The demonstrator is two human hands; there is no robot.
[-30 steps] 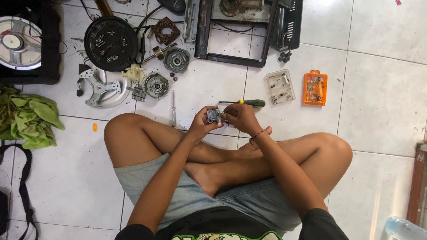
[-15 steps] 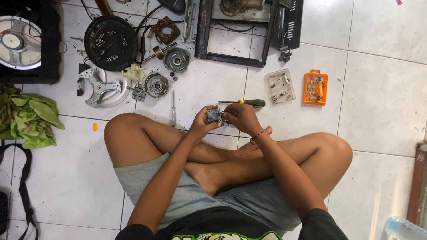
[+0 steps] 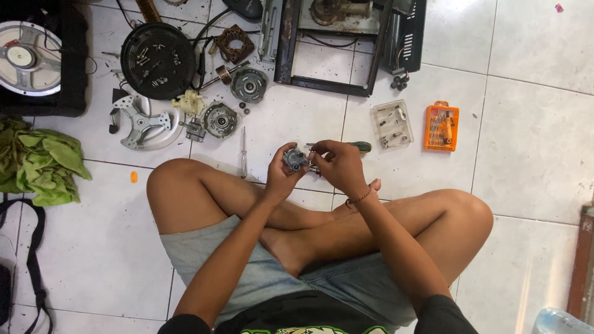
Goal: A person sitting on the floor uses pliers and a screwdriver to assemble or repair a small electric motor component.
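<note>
Both hands grip one small grey metal part above my crossed legs: my left hand cups it from beneath, my right hand pinches its side. Just beyond on the tiled floor lies a green-handled screwdriver.

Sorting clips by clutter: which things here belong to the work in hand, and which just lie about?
In hand:
- small grey metal part, held by left hand
- right hand, working at the part

Lying about:
- screwdriver on the floor
- orange bit set
- clear parts box
- black round cover
- green leaves
- speaker
</note>
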